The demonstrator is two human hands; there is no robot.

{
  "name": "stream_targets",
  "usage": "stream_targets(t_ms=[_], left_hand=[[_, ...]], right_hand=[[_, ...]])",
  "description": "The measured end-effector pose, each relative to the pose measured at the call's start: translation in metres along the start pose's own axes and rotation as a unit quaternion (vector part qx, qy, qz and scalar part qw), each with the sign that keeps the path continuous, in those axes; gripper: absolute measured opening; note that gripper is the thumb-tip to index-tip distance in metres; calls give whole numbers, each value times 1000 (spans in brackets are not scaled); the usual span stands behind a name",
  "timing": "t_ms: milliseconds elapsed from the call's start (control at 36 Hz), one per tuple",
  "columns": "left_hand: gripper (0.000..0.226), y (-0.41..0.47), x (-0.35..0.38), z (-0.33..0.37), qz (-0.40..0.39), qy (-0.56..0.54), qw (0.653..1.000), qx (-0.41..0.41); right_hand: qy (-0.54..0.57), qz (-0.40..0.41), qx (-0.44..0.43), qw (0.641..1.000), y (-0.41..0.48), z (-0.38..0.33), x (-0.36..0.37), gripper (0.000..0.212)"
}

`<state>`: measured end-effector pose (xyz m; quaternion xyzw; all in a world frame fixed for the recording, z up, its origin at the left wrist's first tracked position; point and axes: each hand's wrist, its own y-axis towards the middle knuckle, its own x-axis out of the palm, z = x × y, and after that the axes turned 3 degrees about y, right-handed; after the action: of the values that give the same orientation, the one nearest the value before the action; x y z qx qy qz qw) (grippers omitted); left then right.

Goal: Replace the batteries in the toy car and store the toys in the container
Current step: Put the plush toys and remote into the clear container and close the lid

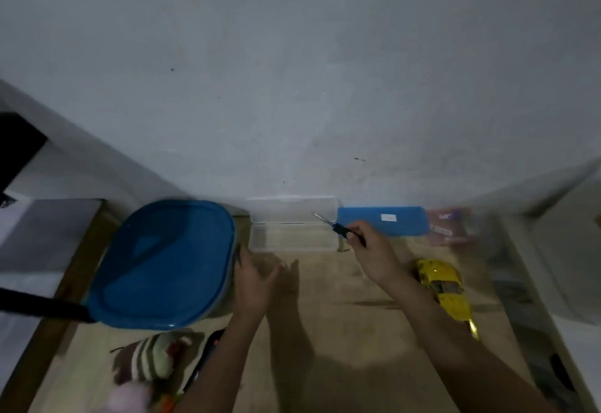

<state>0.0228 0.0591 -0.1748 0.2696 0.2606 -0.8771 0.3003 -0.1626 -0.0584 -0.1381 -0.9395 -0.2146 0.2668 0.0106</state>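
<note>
A yellow toy car (447, 292) lies on the wooden table at the right, just beyond my right forearm. My right hand (374, 256) grips a small screwdriver (338, 227) with a dark handle, its metal tip pointing up-left over a clear open case (292, 233). My left hand (257, 279) hovers with fingers spread beside the large container with a blue lid (162, 263), holding nothing. A striped stuffed toy (153, 360) lies at the near left.
A blue rectangular lid (383, 220) lies against the wall at the back right, with a pinkish packet (448, 227) beside it. A black strap (42, 307) crosses in from the left. A dark toy (208, 354) lies next to the stuffed toy.
</note>
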Motion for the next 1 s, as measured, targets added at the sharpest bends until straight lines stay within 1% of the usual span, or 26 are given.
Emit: stream_targets(t_ms=[83,111,139,194,306,361,417,472,528,583,611,639,694,778,861,1000], left_hand=[[101,15,2,-5,-29,-22,999,-2],[97,18,3,-5,-33,-40,999,-4],[90,20,4,-3,-36,-60,998,-1],[77,24,4,3,-42,-93,995,23],[73,34,6,1,-62,-164,983,61],[70,38,8,-4,-64,-186,979,52],[75,38,8,-7,-69,-206,976,34],[77,37,8,-8,-74,-218,972,35],[77,35,8,-7,-75,-217,973,35],[78,35,8,-7,-73,-226,971,32],[78,36,9,-8,-72,-230,970,34],[79,36,10,-9,-74,-232,969,34],[79,37,13,-11,-73,-235,969,36],[79,37,13,-10,-64,-243,968,25],[80,36,12,-5,-58,-243,968,18],[77,39,13,0,-44,-247,968,-13]], right_hand=[[-55,-62,-20,996,17,-10,34,16],[-73,-77,-23,994,22,-10,43,16],[-88,-90,-24,992,27,-11,51,15],[-122,-115,-24,985,34,-11,62,16],[-187,-136,-38,972,43,-14,74,16],[-202,-146,-36,968,45,-14,78,17],[-215,-155,-35,963,45,-14,80,18],[-221,-140,-65,963,44,-15,80,20],[-209,-67,-139,966,43,-18,77,23],[-201,28,-207,957,43,-21,74,27],[-204,60,-215,953,45,-23,72,31],[-211,75,-207,952,47,-24,70,34],[-234,76,-180,952,51,-26,68,38],[-272,71,-179,943,51,-27,67,37],[-281,58,-170,943,50,-31,66,36],[-297,-11,-198,934,37,-29,69,33]])
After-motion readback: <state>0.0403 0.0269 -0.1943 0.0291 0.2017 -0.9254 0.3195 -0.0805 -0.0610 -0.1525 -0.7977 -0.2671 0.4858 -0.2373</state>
